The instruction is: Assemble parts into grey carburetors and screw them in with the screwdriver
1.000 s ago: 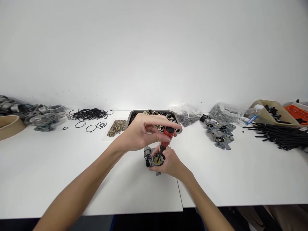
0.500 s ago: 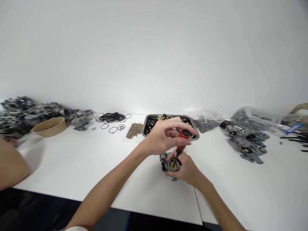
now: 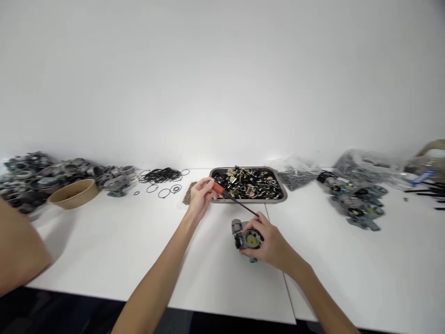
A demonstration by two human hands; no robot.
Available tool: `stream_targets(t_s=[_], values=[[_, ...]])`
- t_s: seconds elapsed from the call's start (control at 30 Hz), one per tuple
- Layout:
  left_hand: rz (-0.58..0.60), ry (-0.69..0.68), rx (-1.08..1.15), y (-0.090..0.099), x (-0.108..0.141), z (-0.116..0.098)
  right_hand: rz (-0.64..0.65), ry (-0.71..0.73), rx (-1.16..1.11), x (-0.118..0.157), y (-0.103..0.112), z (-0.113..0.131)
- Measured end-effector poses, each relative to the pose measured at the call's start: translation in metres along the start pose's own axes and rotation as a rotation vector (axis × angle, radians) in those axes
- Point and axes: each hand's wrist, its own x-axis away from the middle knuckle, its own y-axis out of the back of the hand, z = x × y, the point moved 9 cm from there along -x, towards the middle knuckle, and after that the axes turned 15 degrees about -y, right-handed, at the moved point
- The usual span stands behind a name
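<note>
My left hand (image 3: 201, 197) grips the red handle of a screwdriver (image 3: 218, 188), whose dark shaft slants down to the right, its tip close to the fingers of my right hand. Beneath that tip, my right hand (image 3: 267, 241) is closed around a grey metal throttle body (image 3: 237, 228) with a round yellowish disc in its bore. Beyond both hands lies a metal tray (image 3: 283, 200) full of small black and gold-coloured parts.
Black rings (image 3: 160, 175), a tan bowl (image 3: 78, 200) and piled grey housings (image 3: 114, 181) lie left. Brass-coloured pieces (image 3: 187, 197) sit beside the tray. Rightward are a bag of screws (image 3: 295, 176) and more throttle bodies (image 3: 354, 202). Another person's arm (image 3: 21, 250) reaches in at far left.
My left hand has moved left with the screwdriver, lifting its tip out of the bore and tilting it nearly flat. More of the tray shows. My right hand still holds the throttle body.
</note>
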Motion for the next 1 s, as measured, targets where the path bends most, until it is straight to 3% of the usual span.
stream_targets(t_s=[0.23,0.37,0.53,0.77,0.9,1.0], values=[[-0.022,0.03,-0.106,0.011,-0.004,0.009,0.024,-0.009,0.181,0.016,0.008,0.0],[0.017,0.042,-0.192,0.011,-0.004,0.012,0.049,-0.103,0.248,0.041,0.034,-0.011],[0.069,0.083,-0.284,0.002,0.001,0.021,-0.021,-0.313,0.256,0.095,0.096,-0.055],[0.177,0.086,-0.331,-0.016,0.014,0.03,-0.301,-0.44,0.376,0.166,0.2,-0.167],[0.233,0.109,-0.346,-0.025,0.021,0.037,-0.506,-0.473,0.422,0.176,0.255,-0.21],[0.255,0.115,-0.353,-0.028,0.024,0.041,-0.571,-0.491,0.457,0.167,0.279,-0.225]])
